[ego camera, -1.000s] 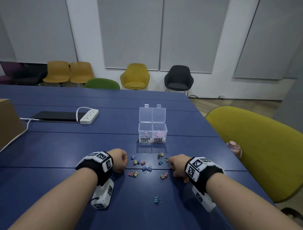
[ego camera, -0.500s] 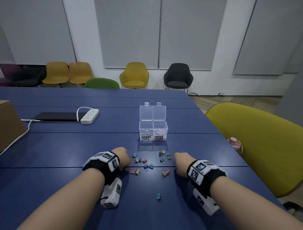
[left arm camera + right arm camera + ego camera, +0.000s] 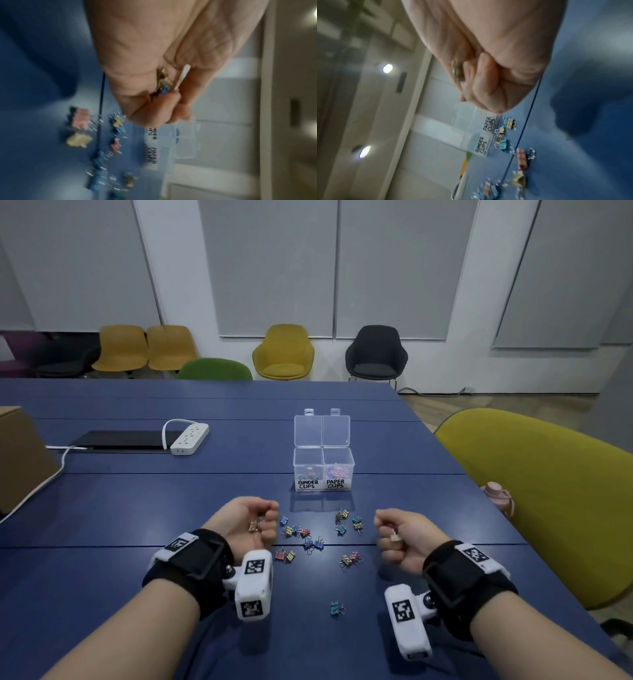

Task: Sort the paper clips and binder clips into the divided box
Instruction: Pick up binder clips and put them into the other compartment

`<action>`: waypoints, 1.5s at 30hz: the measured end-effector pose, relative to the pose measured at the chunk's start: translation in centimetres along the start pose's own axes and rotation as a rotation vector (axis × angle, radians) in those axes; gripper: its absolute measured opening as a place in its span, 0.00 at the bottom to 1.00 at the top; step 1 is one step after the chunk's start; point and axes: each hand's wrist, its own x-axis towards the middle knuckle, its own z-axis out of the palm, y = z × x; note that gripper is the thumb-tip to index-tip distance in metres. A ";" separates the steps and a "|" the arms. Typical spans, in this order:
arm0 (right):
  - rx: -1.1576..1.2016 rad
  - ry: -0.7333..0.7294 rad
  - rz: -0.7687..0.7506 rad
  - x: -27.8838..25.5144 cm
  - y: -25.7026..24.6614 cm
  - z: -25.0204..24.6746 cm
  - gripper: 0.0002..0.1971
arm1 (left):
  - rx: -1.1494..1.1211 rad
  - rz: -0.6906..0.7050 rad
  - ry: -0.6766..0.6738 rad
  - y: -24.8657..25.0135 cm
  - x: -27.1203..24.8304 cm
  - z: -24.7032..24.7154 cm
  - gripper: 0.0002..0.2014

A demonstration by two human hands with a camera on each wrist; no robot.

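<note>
A clear divided box [image 3: 323,470] stands open on the blue table, its compartments labelled BINDER CLIPS on the left and PAPER CLIPS on the right; both hold clips. Several small coloured binder clips [image 3: 308,537] lie scattered in front of it. My left hand [image 3: 251,522] is lifted and turned palm-up, fingers curled round binder clips [image 3: 164,81]. My right hand [image 3: 394,537] is also lifted and turned inward, gripping a tan binder clip [image 3: 395,541]. The box [image 3: 485,135] and loose clips [image 3: 522,158] show blurred past the right fist.
One teal binder clip [image 3: 336,608] lies apart, nearer me. A white power strip [image 3: 189,438] and a black flat device [image 3: 120,440] sit at the far left. A yellow-green chair [image 3: 548,498] stands close on the right, with a pink bottle [image 3: 498,496] by the table edge.
Both hands have lifted off the table from the clip pile and rolled palms up and inward, each now holding clips.
</note>
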 end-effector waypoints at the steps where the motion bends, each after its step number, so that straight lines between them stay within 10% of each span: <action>1: -0.173 0.003 -0.010 -0.1 0.1 0.5 0.15 | 0.116 -0.004 0.027 -0.3 0.3 0.0 0.11; 7: -0.800 0.036 -0.072 0.1 0.1 1.7 0.15 | 1.399 0.135 0.291 -0.5 -0.2 1.2 0.21; 11: -1.082 0.143 -0.160 0.6 -0.3 2.4 0.18 | 1.790 0.052 0.218 -1.7 -0.1 2.4 0.25; 14: -0.890 0.140 -0.096 1.2 -0.3 2.3 0.15 | 1.889 0.021 0.259 -2.7 0.5 2.4 0.36; 18: -0.120 0.037 0.092 1.4 -0.8 1.5 0.16 | 2.036 0.046 0.213 -2.9 0.5 3.0 0.27; 21: 0.035 -0.024 0.165 1.0 -1.1 1.2 0.19 | 2.086 0.040 0.178 -3.0 0.5 3.1 0.23; 25: -0.254 -0.024 0.133 0.5 -1.0 1.3 0.13 | 2.116 0.076 0.187 -3.2 0.6 2.8 0.19; 30: -1.529 -0.016 -0.092 -0.7 -1.6 3.4 0.03 | 2.116 0.097 0.198 -3.3 0.5 2.6 0.17; 37: -1.737 -0.071 0.013 0.2 0.3 5.2 0.32 | 2.119 0.078 0.201 -3.3 0.5 2.8 0.16; 45: -1.815 -0.174 -0.068 1.0 0.9 6.5 0.12 | 2.074 0.039 0.164 -2.7 0.5 2.7 0.11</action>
